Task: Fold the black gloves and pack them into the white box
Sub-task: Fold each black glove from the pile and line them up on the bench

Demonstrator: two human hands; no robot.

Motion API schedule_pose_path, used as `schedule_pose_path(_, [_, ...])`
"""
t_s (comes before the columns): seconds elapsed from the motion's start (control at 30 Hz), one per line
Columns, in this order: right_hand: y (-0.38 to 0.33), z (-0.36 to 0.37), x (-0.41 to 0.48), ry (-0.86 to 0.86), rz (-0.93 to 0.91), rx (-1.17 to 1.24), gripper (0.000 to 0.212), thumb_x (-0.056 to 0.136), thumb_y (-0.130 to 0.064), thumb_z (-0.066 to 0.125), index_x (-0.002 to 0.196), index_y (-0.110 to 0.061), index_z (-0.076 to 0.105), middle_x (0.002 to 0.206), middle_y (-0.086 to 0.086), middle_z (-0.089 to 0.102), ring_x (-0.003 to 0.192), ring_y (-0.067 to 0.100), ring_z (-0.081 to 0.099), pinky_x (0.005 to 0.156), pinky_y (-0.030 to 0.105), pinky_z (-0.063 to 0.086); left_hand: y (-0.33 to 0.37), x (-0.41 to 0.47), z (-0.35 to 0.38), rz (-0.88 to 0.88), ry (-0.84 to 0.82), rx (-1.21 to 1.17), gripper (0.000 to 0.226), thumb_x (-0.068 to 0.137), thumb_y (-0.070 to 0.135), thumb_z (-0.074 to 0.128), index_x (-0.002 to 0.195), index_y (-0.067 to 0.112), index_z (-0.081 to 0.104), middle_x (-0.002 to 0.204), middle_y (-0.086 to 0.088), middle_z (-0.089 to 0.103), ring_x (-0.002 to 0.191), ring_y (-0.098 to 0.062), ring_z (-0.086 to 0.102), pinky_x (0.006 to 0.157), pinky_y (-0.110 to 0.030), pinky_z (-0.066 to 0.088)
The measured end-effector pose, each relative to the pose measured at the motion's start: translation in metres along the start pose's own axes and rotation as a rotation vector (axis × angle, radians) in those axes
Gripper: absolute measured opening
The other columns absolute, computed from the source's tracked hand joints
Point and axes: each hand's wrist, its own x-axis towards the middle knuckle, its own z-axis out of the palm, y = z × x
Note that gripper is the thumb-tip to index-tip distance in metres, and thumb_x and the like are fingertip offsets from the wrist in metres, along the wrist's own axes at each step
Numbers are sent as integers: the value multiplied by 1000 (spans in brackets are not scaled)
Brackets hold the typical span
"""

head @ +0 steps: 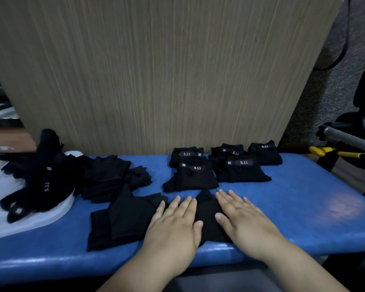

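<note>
A black glove (207, 216) lies flat near the front edge of the blue table (303, 197). My left hand (175, 224) and my right hand (244, 218) press on it with straight fingers, one on each side. Another unfolded black glove (122, 220) lies just left of them. Several folded gloves (219, 165) with "5.11" labels sit in rows behind my hands. A heap of loose black gloves (40, 175) lies on a white container (0, 216) at the far left, and more loose gloves (110, 178) lie beside it.
A tall wood-grain panel (156, 70) stands right behind the table. To the right, off the table, are a grey handle (350, 138) and yellow-handled pliers (333, 152). Bare blue surface stretches to the right of my hands.
</note>
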Motion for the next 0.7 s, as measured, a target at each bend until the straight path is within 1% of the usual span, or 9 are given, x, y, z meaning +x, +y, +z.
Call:
schedule_pose_path(0.07, [9, -1, -5, -9, 35, -13, 60, 101, -49, 16, 154, -26, 0, 160, -15, -4, 145, 1, -9, 119, 26, -5, 0, -3, 1, -11, 3, 6, 97, 63, 54, -22, 153, 27, 0, 160, 15, -1, 147, -7, -6, 117, -33, -9])
schedule_pose_path(0.13, [15, -2, -11, -8, 65, -8, 59, 101, -48, 16, 154, -27, -1, 160, -16, -4, 145, 0, -9, 120, 26, -5, -1, -5, 1, -21, 9, 10, 96, 64, 55, -21, 153, 27, -1, 160, 14, -1, 147, -6, -4, 117, -33, -9])
schedule_pose_path(0.23, [19, -3, -15, -14, 96, -11, 59, 102, -48, 16, 154, -27, -1, 159, -17, -5, 145, -1, -9, 119, 25, -6, 0, -5, 0, -35, -8, 10, 79, 81, 56, -11, 153, 27, -2, 161, 13, -1, 147, -6, -5, 118, -33, -9])
schedule_pose_path(0.3, [19, -4, -13, -3, 125, 4, 59, 102, -48, 17, 154, -25, 1, 160, -15, -3, 145, 1, -8, 119, 25, -5, 1, -5, -1, -42, -21, 5, 77, 83, 56, -8, 153, 26, -2, 161, 13, -1, 147, -6, -6, 119, -34, -10])
schedule_pose_path(0.37, [14, -6, -12, 53, 175, 30, 61, 101, -49, 18, 154, -23, 2, 161, -12, -2, 146, 4, -9, 119, 26, -4, 1, -4, -2, -47, -36, 10, 74, 86, 56, -6, 153, 25, -2, 161, 12, -2, 147, -7, -7, 119, -34, -10])
schedule_pose_path(0.43, [4, -6, -13, 152, 173, 16, 69, 95, -57, 8, 154, -22, 2, 160, -11, -4, 145, 5, -12, 118, 25, -7, 0, -3, -3, -56, -38, 11, 63, 98, 51, 8, 153, 25, -2, 161, 12, -2, 147, -7, -7, 120, -35, -8])
schedule_pose_path(0.5, [-9, -2, -15, 151, 98, 2, 83, 81, -62, -6, 154, -23, 2, 159, -13, -5, 143, 4, -15, 116, 25, -11, 0, -2, -2, -55, -30, 19, 60, 100, 49, 12, 153, 25, -1, 161, 11, -2, 147, -8, -6, 120, -36, -7])
schedule_pose_path(0.57, [-16, 6, -17, 71, 63, 12, 78, 86, -62, -2, 154, -24, 5, 160, -12, -1, 146, 6, -11, 118, 28, -8, 0, -3, 1, -49, -35, 27, 61, 98, 49, 9, 153, 25, -1, 161, 11, -1, 148, -8, -4, 120, -36, -6])
schedule_pose_path(0.7, [0, 8, -19, 41, 146, 20, 62, 100, -52, 15, 154, -23, 6, 161, -11, 3, 147, 7, -6, 121, 32, -3, -1, -7, 2, -46, -50, 4, 60, 101, 47, 15, 153, 25, -2, 161, 11, -3, 147, -7, -6, 120, -34, -7])
